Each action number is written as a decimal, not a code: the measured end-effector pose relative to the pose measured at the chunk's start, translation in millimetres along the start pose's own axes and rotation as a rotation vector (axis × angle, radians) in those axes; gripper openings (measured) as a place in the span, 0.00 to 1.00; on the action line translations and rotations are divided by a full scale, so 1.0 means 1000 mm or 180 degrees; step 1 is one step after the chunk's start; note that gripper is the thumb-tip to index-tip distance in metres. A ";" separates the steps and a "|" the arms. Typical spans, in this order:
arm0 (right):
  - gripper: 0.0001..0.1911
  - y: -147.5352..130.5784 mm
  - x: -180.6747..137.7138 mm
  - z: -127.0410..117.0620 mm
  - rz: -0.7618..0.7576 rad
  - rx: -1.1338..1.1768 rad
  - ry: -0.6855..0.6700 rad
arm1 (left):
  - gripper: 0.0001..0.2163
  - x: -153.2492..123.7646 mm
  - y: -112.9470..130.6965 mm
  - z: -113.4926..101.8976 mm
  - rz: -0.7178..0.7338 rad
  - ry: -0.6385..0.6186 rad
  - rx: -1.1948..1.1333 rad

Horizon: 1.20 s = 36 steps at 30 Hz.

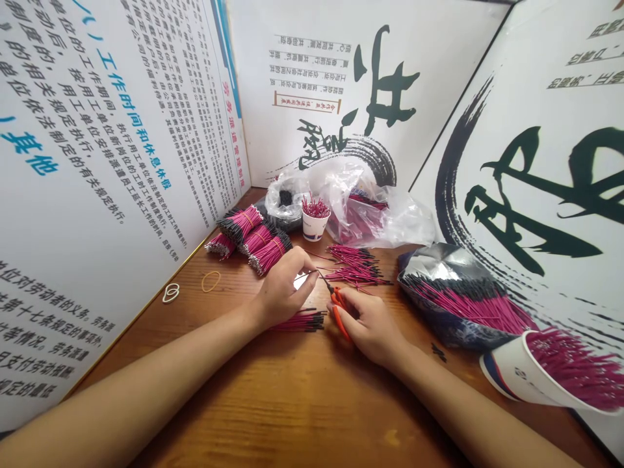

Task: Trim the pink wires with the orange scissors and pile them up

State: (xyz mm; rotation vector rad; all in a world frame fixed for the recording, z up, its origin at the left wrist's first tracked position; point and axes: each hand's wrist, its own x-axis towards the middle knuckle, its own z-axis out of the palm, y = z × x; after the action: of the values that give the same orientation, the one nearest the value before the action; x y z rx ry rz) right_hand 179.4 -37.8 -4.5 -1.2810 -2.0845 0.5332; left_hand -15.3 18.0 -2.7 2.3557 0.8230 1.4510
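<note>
1. Banded bundles of pink wires [256,239] lie at the left on the table [322,396]; each probably lifts easily, best grasped around its middle.
2. The left hand [288,289] bends its thumb and index finger toward the tool's tip; I cannot tell whether they pinch a strand.
3. Loose wires [305,320] lie just below that hand, dark ends rightward. They look light, thin and springy, likely to roll; pinch one mid-length.
4. An orange-handled tool [344,318] seems stiff and light, best held by its handles.
5. The right hand [373,325] wraps those handles.
</note>
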 end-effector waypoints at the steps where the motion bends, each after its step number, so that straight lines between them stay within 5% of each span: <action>1: 0.13 0.000 0.000 0.000 -0.0006 0.0007 0.0000 | 0.05 0.000 0.000 0.000 -0.0004 -0.0003 -0.0002; 36: 0.15 -0.002 -0.001 -0.001 -0.0001 -0.0033 -0.0028 | 0.04 -0.001 -0.002 0.001 -0.0210 -0.0066 0.0012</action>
State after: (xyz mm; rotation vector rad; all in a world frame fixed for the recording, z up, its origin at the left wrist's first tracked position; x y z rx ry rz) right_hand 178.9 -39.1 -3.1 -1.2862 -2.0972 0.5292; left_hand -15.6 18.7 -5.0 2.3196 0.8901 1.3977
